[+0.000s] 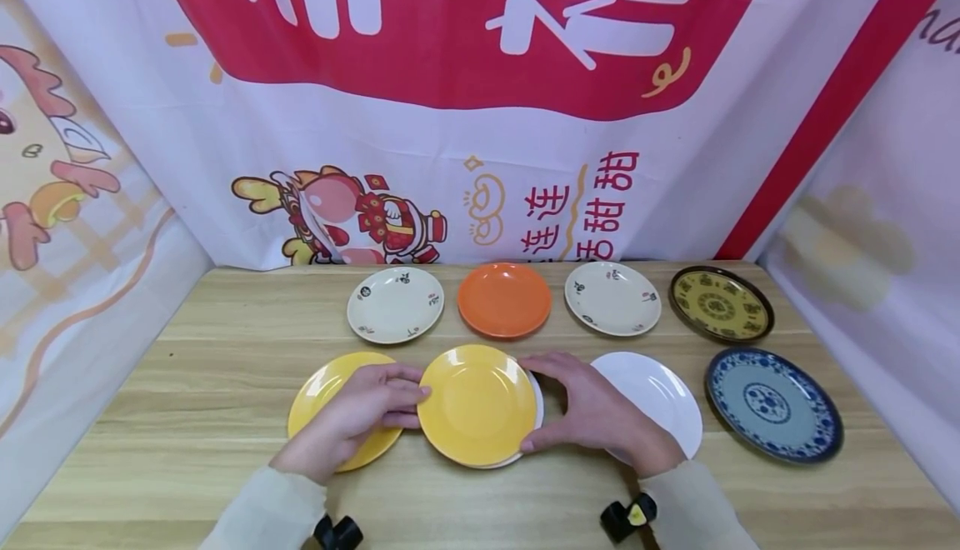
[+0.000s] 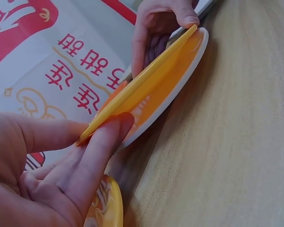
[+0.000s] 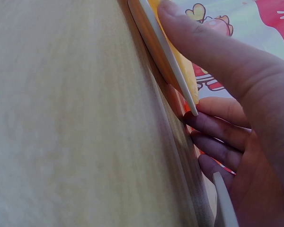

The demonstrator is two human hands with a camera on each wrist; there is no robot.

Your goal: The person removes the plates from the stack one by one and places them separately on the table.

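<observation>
My left hand (image 1: 371, 404) pinches the left edge of a yellow plate (image 1: 477, 406), thumb above and fingers beneath. In the left wrist view this yellow plate (image 2: 146, 78) slants over a white plate (image 2: 182, 85), its near edge raised and its far edge close to the white rim. Only a thin strip of the white plate (image 1: 537, 408) shows at the right in the head view. My right hand (image 1: 588, 404) holds the right edge with thumb and forefinger spread. In the right wrist view the fingertips (image 3: 194, 118) lie right at the white rim.
A second yellow plate (image 1: 322, 392) lies under my left forearm, another white plate (image 1: 660, 396) beside my right. Behind stand patterned white plates (image 1: 395, 306) (image 1: 612, 300), an orange plate (image 1: 504, 300) and a brown-rimmed plate (image 1: 722, 304). A blue-patterned plate (image 1: 774, 404) is far right.
</observation>
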